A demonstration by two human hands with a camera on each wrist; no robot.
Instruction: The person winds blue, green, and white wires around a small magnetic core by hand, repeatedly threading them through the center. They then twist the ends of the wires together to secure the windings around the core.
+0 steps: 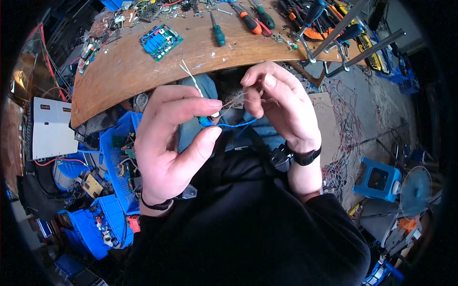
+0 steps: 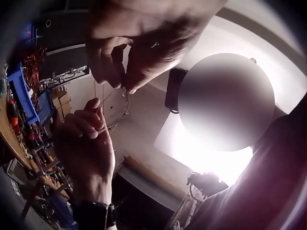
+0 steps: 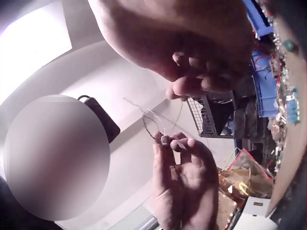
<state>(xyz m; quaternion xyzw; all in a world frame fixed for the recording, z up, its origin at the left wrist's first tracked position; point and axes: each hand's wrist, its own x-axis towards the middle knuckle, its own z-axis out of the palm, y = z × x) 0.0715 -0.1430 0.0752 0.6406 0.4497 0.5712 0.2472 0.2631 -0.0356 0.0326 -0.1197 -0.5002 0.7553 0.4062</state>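
Note:
In the head view my left hand (image 1: 176, 128) pinches the end of a cable between thumb and index finger. From that pinch a blue twisted wire pair (image 1: 234, 126) runs right, and a white twisted pair (image 1: 191, 76) sticks up behind the fingers. Thin light wires (image 1: 233, 101) stretch across to my right hand (image 1: 286, 102), whose curled fingertips grip them. The right wrist view shows the cable's pale end (image 3: 165, 140) at the left fingertips, with loose wires (image 3: 146, 120) curving above it. A fine wire (image 2: 109, 98) spans both hands in the left wrist view.
A wooden bench (image 1: 119, 86) holds a green circuit board with blue blocks (image 1: 161, 42), a green screwdriver (image 1: 218, 32), pliers (image 1: 250, 21) and scattered parts. Blue crates (image 1: 112, 157) stand at left. At right are tangled wires (image 1: 343, 128), a blue stool (image 1: 377, 178) and a fan (image 1: 416, 192).

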